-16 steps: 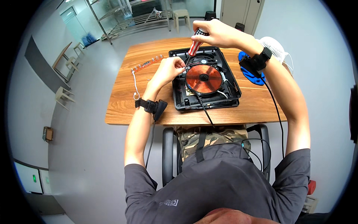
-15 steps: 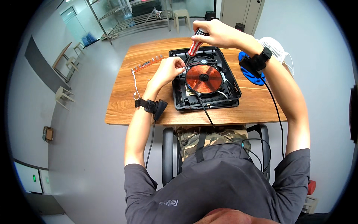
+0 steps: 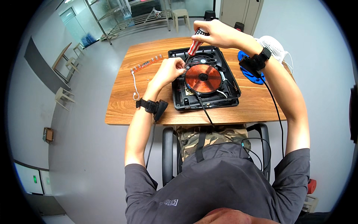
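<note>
My right hand (image 3: 208, 33) is wrapped round a screwdriver (image 3: 195, 47) with a red-and-white striped, star-patterned handle, held tilted over the upper left part of an opened black appliance housing (image 3: 229, 84). A round copper coil (image 3: 199, 83) with a dark centre sits inside, among wires and black brackets. My left hand (image 3: 172, 68) has its fingertips pinched at the coil's upper left edge, just below the screwdriver; what they hold is too small to make out. An orange circuit strip (image 3: 147, 62) with a white cable lies to the left on the wooden table (image 3: 126, 108).
A blue cloth (image 3: 251, 76) and a white fan (image 3: 271, 47) are at the table's right. A black cord hangs over the near edge. Behind stand a metal rack (image 3: 126, 30) and plastic stools (image 3: 181, 16); another stool (image 3: 62, 97) stands left. Black devices are strapped on both my wrists.
</note>
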The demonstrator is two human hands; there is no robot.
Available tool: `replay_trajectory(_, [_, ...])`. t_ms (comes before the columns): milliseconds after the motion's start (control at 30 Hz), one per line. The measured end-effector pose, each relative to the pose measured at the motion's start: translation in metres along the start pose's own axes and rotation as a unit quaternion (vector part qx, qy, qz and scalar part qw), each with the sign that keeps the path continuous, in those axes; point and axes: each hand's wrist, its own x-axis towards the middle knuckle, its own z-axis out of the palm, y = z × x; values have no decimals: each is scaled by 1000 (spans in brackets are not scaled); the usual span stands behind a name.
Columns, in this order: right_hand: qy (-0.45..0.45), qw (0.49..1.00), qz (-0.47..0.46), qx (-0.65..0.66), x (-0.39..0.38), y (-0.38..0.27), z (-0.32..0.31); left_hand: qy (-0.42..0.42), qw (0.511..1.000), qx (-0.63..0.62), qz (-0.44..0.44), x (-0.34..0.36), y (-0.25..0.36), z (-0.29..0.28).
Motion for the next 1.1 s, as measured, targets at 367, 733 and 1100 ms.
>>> replay_trajectory(367, [5, 1000, 3, 2, -2, 4, 1, -17, 1000, 9, -20, -1, 4, 0])
replay_trajectory(733, [-25, 995, 70, -72, -1, -9, -3, 0, 1000, 15, -6, -1, -2, 3])
replay_trajectory(1100, [-85, 995, 44, -24, 28, 0, -11, 32, 997, 55, -42, 19, -2, 7])
